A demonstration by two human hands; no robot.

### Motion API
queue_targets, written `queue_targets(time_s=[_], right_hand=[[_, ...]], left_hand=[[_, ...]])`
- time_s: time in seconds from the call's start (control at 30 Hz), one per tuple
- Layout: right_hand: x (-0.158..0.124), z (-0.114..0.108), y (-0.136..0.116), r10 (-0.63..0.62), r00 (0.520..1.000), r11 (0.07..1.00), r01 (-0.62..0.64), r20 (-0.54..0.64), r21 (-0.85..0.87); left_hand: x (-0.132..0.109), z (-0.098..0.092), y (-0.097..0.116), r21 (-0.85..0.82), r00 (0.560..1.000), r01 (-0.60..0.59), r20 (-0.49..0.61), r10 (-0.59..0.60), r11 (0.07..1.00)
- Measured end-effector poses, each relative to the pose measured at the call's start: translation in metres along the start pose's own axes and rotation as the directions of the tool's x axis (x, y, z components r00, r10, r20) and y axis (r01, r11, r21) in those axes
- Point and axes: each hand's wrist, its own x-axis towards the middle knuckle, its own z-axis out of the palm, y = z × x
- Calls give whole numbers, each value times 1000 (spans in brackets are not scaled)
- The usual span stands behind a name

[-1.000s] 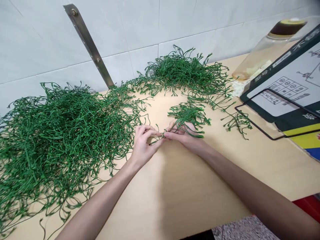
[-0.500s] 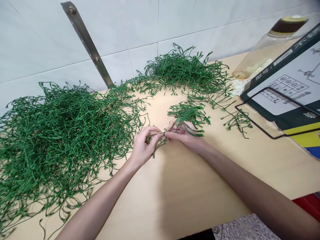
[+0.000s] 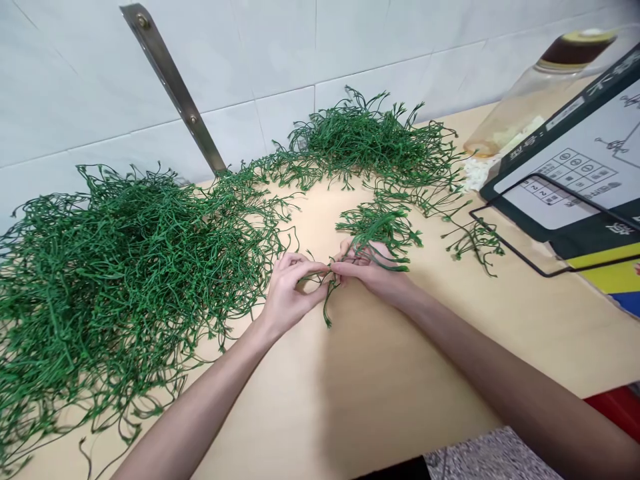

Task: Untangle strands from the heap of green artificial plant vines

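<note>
Thin green artificial stems [image 3: 327,310] with small forked tips are pinched between my two hands, just above the table. My left hand [image 3: 295,290] is closed, thumb and forefinger meeting at the stems. Closed as well, my right hand [image 3: 373,267] grips the same stems at its thumb tip, and more strands run back across its fingers. Right behind it lies a small bunch of green stems [image 3: 383,223]. A big tangled heap of green stems [image 3: 125,267] spreads to the left of my left hand. Exactly how many strands are held is hidden by the fingers.
Another heap of stems [image 3: 365,137] lies against the tiled wall [image 3: 280,47], where a metal bracket [image 3: 173,83] is fixed. At the right stand a clear bottle [image 3: 525,100], a printed board [image 3: 565,180] and a black wire frame [image 3: 530,263]. Loose stems [image 3: 477,243] lie near the frame.
My left hand's fingers have moved slightly right and closed in against my right fingertips. One strand now hangs downward below the pinch. The right hand has hardly moved.
</note>
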Motion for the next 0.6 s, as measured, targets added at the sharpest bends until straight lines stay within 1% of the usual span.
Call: queue_targets(time_s=[0.1, 0.23, 0.37, 0.47, 0.6], right_hand=[[0, 0, 1, 16, 1000, 1000, -16, 11, 20], [0, 1, 0, 34, 999, 998, -36, 39, 47], [0, 1, 1, 70, 997, 995, -69, -18, 76], [0, 1, 2, 106, 994, 991, -102, -31, 91], [0, 0, 3, 99, 995, 992, -97, -25, 80]], left_hand=[[-1, 1, -2, 52, 998, -35, -45, 37, 998], [-2, 0, -3, 137, 983, -136, -108, 151, 981], [-3, -1, -2, 254, 967, -214, -83, 242, 943], [-3, -2, 1, 342, 962, -224, -71, 263, 913], [-4, -1, 3, 449, 955, -246, -37, 293, 859]])
